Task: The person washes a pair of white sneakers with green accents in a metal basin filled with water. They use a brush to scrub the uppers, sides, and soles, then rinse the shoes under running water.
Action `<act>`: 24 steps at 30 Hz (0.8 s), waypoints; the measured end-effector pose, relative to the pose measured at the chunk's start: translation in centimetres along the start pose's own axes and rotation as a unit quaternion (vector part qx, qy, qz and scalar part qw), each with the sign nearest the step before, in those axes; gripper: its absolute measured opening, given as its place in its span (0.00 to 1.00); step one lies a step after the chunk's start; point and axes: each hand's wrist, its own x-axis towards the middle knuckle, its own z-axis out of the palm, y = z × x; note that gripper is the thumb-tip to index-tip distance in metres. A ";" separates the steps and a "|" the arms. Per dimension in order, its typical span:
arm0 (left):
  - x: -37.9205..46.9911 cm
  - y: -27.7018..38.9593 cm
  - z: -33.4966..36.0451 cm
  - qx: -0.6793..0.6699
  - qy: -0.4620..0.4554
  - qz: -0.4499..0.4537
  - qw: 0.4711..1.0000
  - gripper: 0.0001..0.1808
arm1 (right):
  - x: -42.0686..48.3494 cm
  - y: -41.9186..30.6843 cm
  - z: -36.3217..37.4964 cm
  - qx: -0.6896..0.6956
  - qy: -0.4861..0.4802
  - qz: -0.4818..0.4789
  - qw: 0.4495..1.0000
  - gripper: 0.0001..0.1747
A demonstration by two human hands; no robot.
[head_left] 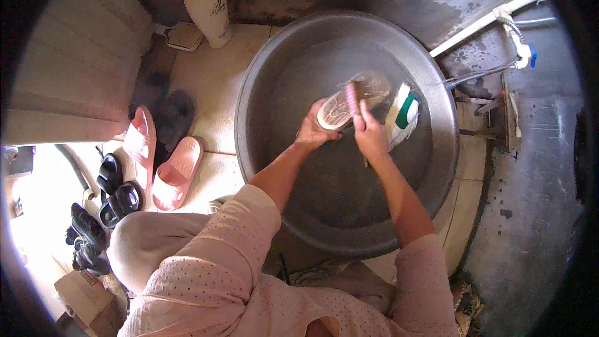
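My left hand (pixel 311 128) grips one end of a shoe (pixel 334 111), its pale patterned sole facing up. In my right hand (pixel 373 139) is a scrubbing brush (pixel 351 98) with pink bristles, lying across the middle of that sole. The shoe's far end is blurred and looks wet. Both hands are over a large round metal basin (pixel 442 126) that seems to hold some water. Just right of the brush, a second shoe, white with a green patch (pixel 405 111), lies in the basin.
A pump bottle (pixel 210 11) and a small soap dish (pixel 184 36) stand behind on the left. Pink slippers (pixel 175 175), black sandals (pixel 119 203) and dark shoes (pixel 88 227) lie left. A pipe with a blue-handled valve (pixel 526 56) and a wooden stool (pixel 507 117) are right.
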 end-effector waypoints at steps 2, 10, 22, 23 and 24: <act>-0.2 2.2 0.7 -0.030 0.001 -0.010 0.999 0.51 | 0.5 1.0 0.3 0.022 0.046 0.078 0.996 0.30; 1.1 -3.7 -2.2 -0.206 0.049 -0.245 0.946 0.53 | -5.9 0.4 6.8 0.133 0.067 0.114 0.982 0.35; 1.0 -2.0 -1.2 -0.071 0.041 -0.093 0.992 0.45 | -2.2 -2.6 1.0 -0.072 0.001 -0.080 0.994 0.30; 0.9 -1.0 -0.7 -0.066 0.053 -0.141 0.986 0.47 | -0.8 -1.4 0.7 -0.012 0.047 -0.069 0.996 0.29; 0.7 0.4 -0.1 -0.052 0.042 -0.131 0.989 0.47 | 0.7 0.3 0.3 -0.027 0.062 -0.048 0.997 0.29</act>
